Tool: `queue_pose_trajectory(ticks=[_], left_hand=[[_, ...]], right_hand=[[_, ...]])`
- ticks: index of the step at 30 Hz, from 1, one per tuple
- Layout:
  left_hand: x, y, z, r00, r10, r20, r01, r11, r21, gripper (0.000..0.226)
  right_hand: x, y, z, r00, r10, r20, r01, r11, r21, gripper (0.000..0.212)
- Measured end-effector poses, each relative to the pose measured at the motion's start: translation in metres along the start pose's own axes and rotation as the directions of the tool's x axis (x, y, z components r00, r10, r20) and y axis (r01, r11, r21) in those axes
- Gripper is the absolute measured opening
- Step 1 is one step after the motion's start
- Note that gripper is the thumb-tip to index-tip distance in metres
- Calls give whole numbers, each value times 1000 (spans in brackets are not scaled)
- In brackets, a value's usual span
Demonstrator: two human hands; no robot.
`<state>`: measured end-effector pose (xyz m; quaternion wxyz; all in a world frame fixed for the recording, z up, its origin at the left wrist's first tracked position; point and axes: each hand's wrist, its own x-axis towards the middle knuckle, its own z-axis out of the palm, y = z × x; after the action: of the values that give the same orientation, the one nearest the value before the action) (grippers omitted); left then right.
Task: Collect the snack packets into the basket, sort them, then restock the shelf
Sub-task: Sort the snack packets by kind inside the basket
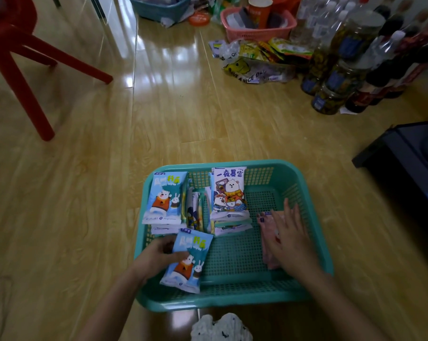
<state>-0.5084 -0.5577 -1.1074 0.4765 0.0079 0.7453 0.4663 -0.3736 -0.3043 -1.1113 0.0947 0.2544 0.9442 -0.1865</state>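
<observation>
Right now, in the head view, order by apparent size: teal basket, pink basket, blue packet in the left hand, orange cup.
1. teal basket
2. pink basket and blue packet look alike; packet is far nearer, so unranked
3. orange cup

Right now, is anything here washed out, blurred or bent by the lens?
Head view: glare streaks the wooden floor; the wide lens bows the rim of the teal basket; the bottles at top right look soft; the right hand looks slightly smeared; the blue packet in the left hand reads sharp.
</observation>
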Motion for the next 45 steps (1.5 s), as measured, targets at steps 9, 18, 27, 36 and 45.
queue_pose_trajectory(ticks=[9, 18, 27, 36, 45], left_hand=[[0, -13, 28, 986, -131, -106, 75, 906, -416, 23], [-5, -7, 38, 961, -174, -214, 152, 981, -117, 35], [5, -1, 46, 996, -22, 88, 24, 999, -23, 37], [29, -12, 12, 998, 30, 57, -41, 978, 202, 33], [47, -5, -2, 985, 129, 116, -173, 698, 694, 41]], right_hand=[[7, 0, -17, 996, 6, -88, 4, 995, 104, 56], [12, -15, -24, 999, 10, -37, -1, 969, 246, 50], [28, -40, -36, 996, 7, -84, 31, 896, 443, 42], [49, -50, -29, 999, 8, 33, -20, 916, 400, 58], [53, -51, -29, 998, 59, 9, -55, 849, 526, 42]])
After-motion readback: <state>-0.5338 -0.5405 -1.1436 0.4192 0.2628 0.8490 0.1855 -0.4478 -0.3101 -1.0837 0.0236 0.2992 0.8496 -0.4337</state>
